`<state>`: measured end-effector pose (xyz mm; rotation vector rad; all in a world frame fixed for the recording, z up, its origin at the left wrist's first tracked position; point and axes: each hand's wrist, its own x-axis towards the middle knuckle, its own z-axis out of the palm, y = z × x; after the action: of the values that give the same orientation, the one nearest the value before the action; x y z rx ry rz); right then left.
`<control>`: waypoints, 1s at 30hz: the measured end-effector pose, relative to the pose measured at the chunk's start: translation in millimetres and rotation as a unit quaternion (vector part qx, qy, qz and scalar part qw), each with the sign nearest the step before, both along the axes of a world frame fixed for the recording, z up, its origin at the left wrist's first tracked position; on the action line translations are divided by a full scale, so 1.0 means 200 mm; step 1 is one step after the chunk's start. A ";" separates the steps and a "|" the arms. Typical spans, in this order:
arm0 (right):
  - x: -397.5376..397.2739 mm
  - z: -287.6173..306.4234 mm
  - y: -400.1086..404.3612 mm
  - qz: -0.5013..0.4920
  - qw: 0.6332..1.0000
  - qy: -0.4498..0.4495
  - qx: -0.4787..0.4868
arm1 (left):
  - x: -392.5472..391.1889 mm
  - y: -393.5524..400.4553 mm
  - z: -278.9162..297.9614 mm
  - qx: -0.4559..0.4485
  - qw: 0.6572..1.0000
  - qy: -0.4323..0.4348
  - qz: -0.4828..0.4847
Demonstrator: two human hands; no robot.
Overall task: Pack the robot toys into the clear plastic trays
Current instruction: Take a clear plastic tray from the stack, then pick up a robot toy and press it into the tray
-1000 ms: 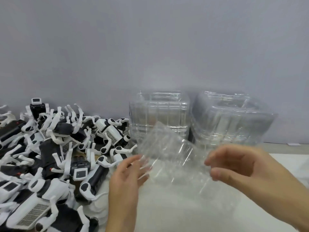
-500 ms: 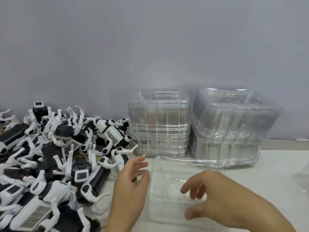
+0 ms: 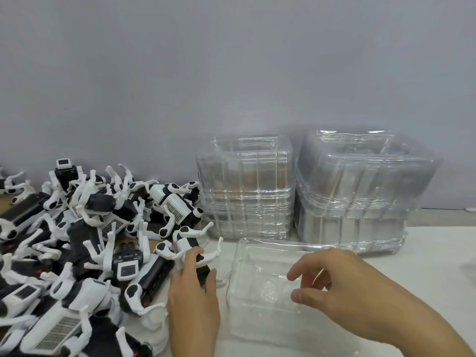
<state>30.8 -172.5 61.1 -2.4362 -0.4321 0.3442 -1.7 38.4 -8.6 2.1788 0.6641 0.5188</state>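
Left hand (image 3: 192, 292) pinches a robot toy (image 3: 189, 247) at the pile's edge. Right hand (image 3: 342, 289) hovers over the tray (image 3: 257, 318), fingers loosely spread, holding nothing.

black-and-white robot toys (image 3: 77, 243), clear plastic trays (image 3: 247, 186), grey wall (image 3: 231, 73)

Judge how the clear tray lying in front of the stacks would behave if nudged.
The clear tray looks thin-walled and empty, so it is probably light and would slide easily on the smooth white table. Its wrinkled walls suggest it flexes rather than staying stiff. It sits flat, so tipping seems unlikely.
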 end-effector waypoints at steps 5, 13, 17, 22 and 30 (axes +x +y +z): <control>0.01 0.00 -0.03 -0.013 0.999 0.014 -0.036 | -0.01 0.00 0.04 -0.064 0.994 -0.074 0.046; 0.01 -0.01 -0.03 -0.020 0.999 -0.008 -0.026 | -0.01 0.00 0.10 -0.110 0.982 -0.132 0.073; 0.01 0.01 0.00 -0.016 0.999 -0.049 -0.009 | -0.01 0.00 0.16 -0.122 0.973 -0.179 0.084; -0.01 0.03 0.13 -0.016 0.981 -0.155 0.113 | -0.01 -0.01 0.21 -0.098 0.959 -0.249 0.098; -0.08 0.02 0.36 0.077 0.912 -0.108 0.389 | -0.04 -0.06 0.30 0.013 0.943 -0.318 -0.098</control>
<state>15.1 -100.8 64.4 -1.6600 -0.7025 -0.0461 -9.2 25.8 51.5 1.9060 0.0856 1.0599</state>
